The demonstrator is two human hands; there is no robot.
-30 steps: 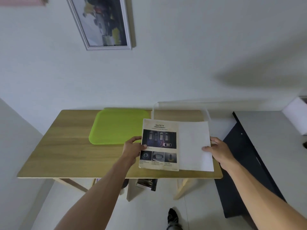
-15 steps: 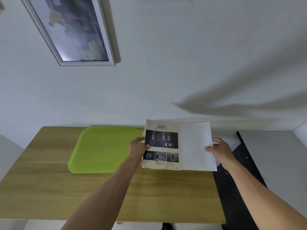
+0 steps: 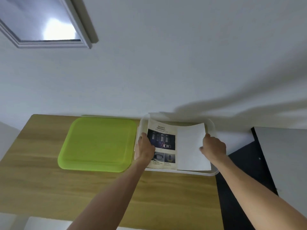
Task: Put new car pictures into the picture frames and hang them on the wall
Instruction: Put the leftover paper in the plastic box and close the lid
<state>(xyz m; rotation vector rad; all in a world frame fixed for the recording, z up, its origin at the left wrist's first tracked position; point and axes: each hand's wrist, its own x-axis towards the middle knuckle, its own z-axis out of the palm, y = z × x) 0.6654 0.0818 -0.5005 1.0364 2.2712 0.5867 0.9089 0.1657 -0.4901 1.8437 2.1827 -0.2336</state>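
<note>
You are at the paper-handling step: both hands are on the sheets over the clear plastic bin (image 3: 213,128) at the far right corner of the table (image 3: 41,180), and no frame has been opened yet. Whether you are lifting the sheets out or setting them down cannot be told from this view.

Your left hand (image 3: 146,149) grips the left edge of the car picture (image 3: 163,141), thumb on its printed face. Your right hand (image 3: 214,146) pinches the right edge of the blank white sheet (image 3: 189,146) that lies beside it and partly over it, fingers curled under.

The next move, as I judge it, calls for separating the printed page from the blank one, then clearing space on the table so a frame can be laid face down for loading. Keep the page flat and hold it by the margins; thin paper like this will likely crease if you pull the two sides unevenly.

The car picture is a cream-coloured page headed "SAFETY", with a dark overhead photo of several cars in a row and smaller photos with captions below it. Its far edge bows upward slightly. It sits within the bin's outline, its near edge close to the bin's near rim.

A green lid (image 3: 98,143) lies flat on the table just left of the bin. A picture frame (image 3: 54,24) hangs on the wall (image 3: 166,63) above the table's left end, its glass glaring, so its content is unreadable.
</note>
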